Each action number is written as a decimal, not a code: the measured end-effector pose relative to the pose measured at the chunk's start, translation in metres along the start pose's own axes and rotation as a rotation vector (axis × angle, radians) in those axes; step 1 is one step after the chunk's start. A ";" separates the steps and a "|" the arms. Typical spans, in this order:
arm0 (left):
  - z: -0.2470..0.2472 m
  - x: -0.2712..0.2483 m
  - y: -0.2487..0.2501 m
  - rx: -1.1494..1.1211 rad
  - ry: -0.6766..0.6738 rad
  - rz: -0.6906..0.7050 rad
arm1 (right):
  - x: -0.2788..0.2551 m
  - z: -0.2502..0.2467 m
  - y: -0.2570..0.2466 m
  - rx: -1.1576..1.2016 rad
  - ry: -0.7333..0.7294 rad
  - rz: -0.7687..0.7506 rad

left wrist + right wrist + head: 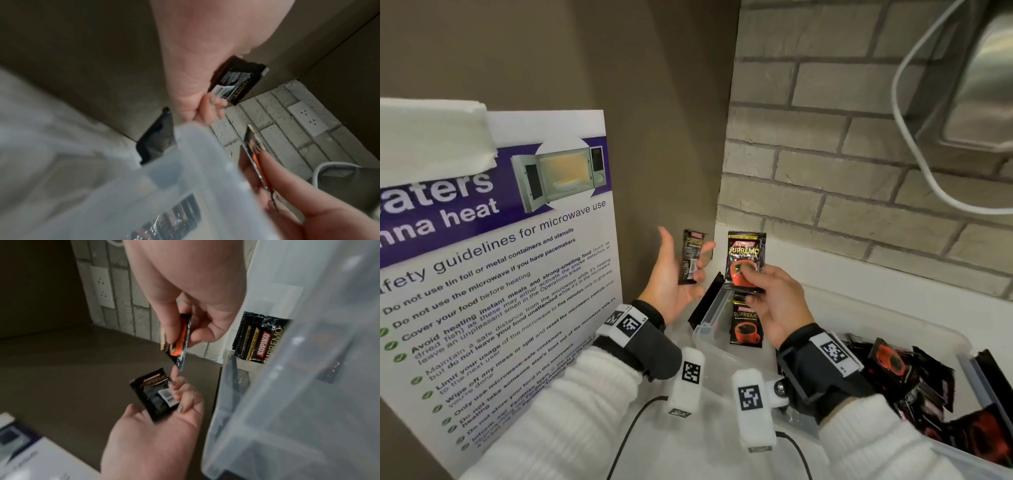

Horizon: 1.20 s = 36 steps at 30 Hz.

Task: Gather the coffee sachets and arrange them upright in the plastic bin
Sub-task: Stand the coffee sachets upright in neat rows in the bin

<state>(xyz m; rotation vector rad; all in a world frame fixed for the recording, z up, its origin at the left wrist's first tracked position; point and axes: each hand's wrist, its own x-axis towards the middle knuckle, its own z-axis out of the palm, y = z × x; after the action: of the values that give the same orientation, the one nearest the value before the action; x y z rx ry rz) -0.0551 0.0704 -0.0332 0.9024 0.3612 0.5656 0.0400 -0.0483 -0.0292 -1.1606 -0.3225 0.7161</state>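
My left hand (681, 270) is raised palm-in, its fingers curled round a black coffee sachet (691, 257) that shows its printed back. That hand (174, 395) and sachet (152, 394) also show in the right wrist view. My right hand (756, 291) pinches an upright Kopiko Supremo sachet (744, 260), front toward me, just above the small clear plastic bin (705, 330). Seen edge-on, this sachet (182, 337) may be more than one stacked. Another sachet (745, 323) stands upright inside the bin against its far wall.
A larger clear container (962, 346) at the right holds a loose pile of sachets (907, 377). A microwave safety poster (500, 257) leans on the left wall. The brick wall (859, 164) with a white cable (907, 144) stands behind. Black cables (626, 438) lie on the counter near me.
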 end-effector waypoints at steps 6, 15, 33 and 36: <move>0.012 -0.004 -0.006 0.355 0.015 0.152 | -0.002 0.010 0.006 -0.094 -0.013 -0.020; 0.024 -0.002 -0.014 0.630 0.077 0.258 | -0.002 0.024 0.009 -0.032 -0.166 0.072; 0.001 -0.007 -0.035 1.104 0.091 0.000 | 0.015 -0.032 -0.004 -0.618 0.063 0.126; 0.003 -0.007 -0.034 1.053 0.075 -0.006 | 0.025 -0.041 0.003 -0.798 -0.041 0.237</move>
<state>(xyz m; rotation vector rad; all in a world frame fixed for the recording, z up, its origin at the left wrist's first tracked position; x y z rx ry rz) -0.0485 0.0473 -0.0592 1.8883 0.7557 0.3817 0.0812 -0.0603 -0.0511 -1.9647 -0.5364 0.8454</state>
